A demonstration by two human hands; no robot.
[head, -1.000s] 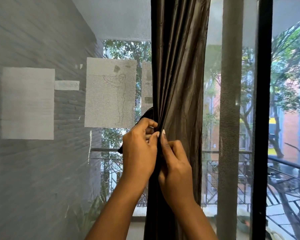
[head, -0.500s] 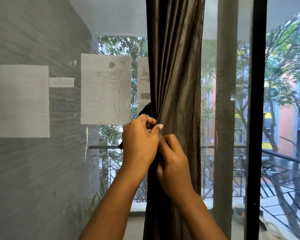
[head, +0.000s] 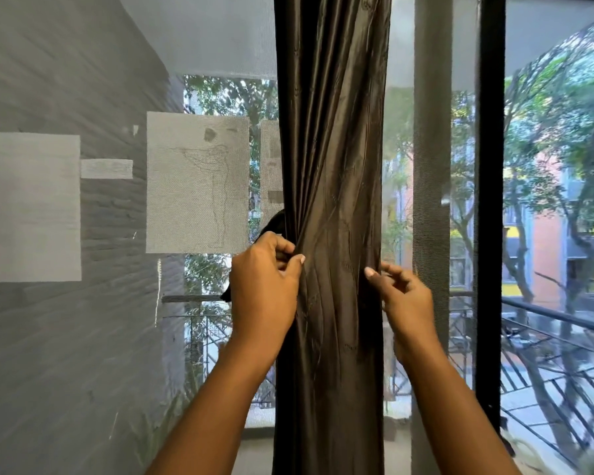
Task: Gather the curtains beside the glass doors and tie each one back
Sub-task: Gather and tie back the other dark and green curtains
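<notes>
— Brown, satiny curtain (head: 333, 186), hanging bunched in a narrow column in front of the glass doors (head: 546, 234); seen from the head view, the only one.

— Gathered why?

— Probably to be bound at the waist. Pulled into folds at mid-height, where left hand (head: 263, 286) sits against the left edge, fingers (head: 299, 260) curled and pinching a pleat.

— And that dark bit behind the left hand?

— Black tieback (head: 275, 222), likely; poking out above the knuckles and again below, at the curtain's far side. Mostly hidden, so hard to say how held.

— Right hand?

— Right hand (head: 405, 296) at the right edge, level with the left. Fingertips (head: 369, 271) touching the fabric edge, other fingers loosely bent. Pinching or only brushing: cannot tell.

— Placed so for what?

— Seemingly to squeeze the bundle from both sides before wrapping. Not yet tied. Grey mesh screen (head: 199, 186) and black door frame (head: 491, 200) either side, balcony railing (head: 556, 317) beyond.
</notes>
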